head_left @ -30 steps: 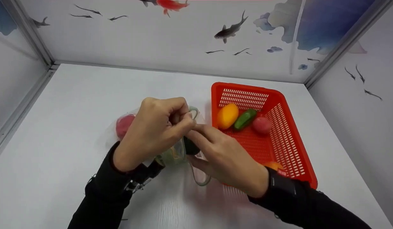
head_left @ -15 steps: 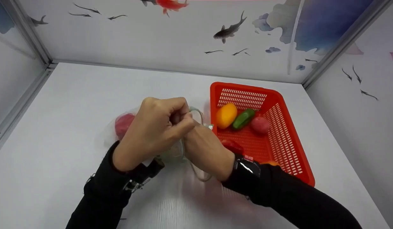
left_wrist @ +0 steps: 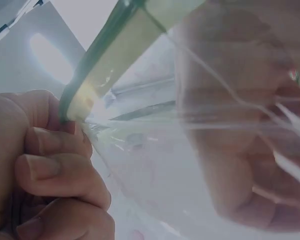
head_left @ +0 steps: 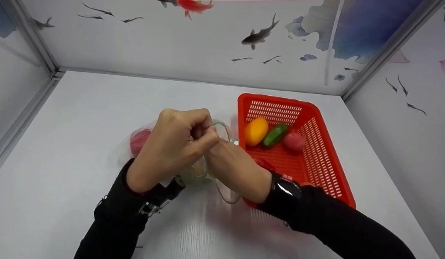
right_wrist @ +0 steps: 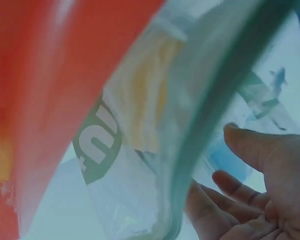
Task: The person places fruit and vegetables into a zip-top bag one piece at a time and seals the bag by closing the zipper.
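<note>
My left hand (head_left: 174,144) pinches the green-edged rim of a clear plastic bag (left_wrist: 155,170) with curled fingers and thumb. A pinkish-red round item (head_left: 139,141) shows through the bag's left end in the head view. Through the plastic in the left wrist view, my right hand (left_wrist: 225,120) appears at the bag's mouth, its fingers pointing down. In the right wrist view, the right hand's thumb (right_wrist: 255,145) and fingers are spread apart, with no item between them. Thin bag handles (head_left: 228,199) loop out beside the right hand. The left hand hides much of the bag.
Right of the bag stands a red perforated basket (head_left: 332,151). It holds a yellow oval fruit (head_left: 256,131), a green vegetable (head_left: 275,135), a pinkish-red round item (head_left: 293,141), a red item (head_left: 264,164) and an orange item (head_left: 307,183). Patterned walls border the white table (head_left: 100,97).
The right hand, which held a dark round item by the bag mouth, has moved left and turned down behind the left hand; the item is out of sight. The left hand has stayed put.
</note>
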### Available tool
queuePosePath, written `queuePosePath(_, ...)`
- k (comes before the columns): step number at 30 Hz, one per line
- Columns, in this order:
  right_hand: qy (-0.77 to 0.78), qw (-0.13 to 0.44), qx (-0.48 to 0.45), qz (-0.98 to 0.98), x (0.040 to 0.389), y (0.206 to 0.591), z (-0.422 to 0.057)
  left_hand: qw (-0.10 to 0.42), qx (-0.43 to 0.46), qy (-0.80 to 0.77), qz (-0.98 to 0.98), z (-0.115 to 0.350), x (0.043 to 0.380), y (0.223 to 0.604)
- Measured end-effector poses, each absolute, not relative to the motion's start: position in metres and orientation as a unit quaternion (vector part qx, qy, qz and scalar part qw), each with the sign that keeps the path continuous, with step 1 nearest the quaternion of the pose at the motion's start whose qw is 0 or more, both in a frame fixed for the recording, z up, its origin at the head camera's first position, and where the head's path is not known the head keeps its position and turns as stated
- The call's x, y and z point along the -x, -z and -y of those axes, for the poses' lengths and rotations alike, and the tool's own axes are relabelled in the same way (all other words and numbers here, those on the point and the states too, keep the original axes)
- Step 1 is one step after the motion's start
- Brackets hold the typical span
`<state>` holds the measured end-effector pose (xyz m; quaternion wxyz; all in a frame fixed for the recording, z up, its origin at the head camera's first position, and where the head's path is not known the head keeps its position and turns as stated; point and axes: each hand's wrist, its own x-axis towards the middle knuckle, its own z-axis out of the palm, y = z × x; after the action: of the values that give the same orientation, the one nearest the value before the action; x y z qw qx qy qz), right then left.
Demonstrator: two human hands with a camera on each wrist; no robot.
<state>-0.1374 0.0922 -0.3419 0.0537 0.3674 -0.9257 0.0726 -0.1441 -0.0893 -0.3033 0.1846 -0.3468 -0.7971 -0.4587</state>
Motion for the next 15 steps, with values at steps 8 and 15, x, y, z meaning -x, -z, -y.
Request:
queuePosePath(8,-0.18,-0.051,-0.372,0.909,0.134,0.313,-0.133,0.172,0.335,0.459,0.804,0.093,0.144,0.304)
queuePosePath(15,-0.257,-0.037,-0.308,0.915,0.156,0.292,-0.201,0.171,0.335,0.458,0.806,0.092,0.144,0.303)
